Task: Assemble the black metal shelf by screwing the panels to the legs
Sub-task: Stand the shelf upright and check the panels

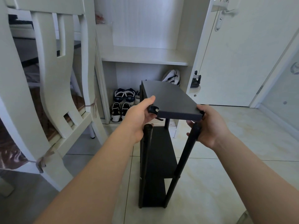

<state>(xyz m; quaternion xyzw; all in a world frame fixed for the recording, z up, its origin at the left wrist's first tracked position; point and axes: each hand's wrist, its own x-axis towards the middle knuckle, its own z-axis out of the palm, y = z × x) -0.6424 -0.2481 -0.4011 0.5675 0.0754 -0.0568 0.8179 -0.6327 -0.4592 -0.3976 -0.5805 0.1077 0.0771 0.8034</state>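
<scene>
Two hands are clamped on the black shelf's uppermost piece, well apart, one at each near corner. The left hand [139, 113] is pinching the near-left corner of the top panel [169, 97], thumb on the upper face and fingers curled beneath. The right hand [208, 125] is working at the near-right corner, its thumb pressing the panel's edge while its fingers are curling round the head of the right front leg [183, 159], holding the two together.

The panel is hovering in the middle of the frame, its near edge facing the person and its long axis seemingly running away toward the cabinet. The coming move is turning on the near-left corner. There the corner socket [153, 109] is sitting above and a little right of the top of the left front leg [146, 139], which is standing free and not yet seated. The left hand is the nearer one to that gap, so it is probably the one to lower the corner onto the leg while the right is steadying its side. Whether the far corners are seated cannot be told; only one rear leg [167, 122] is showing under the panel.

Below, the middle panel [160, 152] and bottom panel [153, 196] are already sitting between the legs, on the tiled floor [226, 167]. A white chair [53, 81] is filling the left of the frame, shoes [124, 97] are lying in the open cabinet [145, 59] behind, and a white door [234, 54] is standing at the upper right.
</scene>
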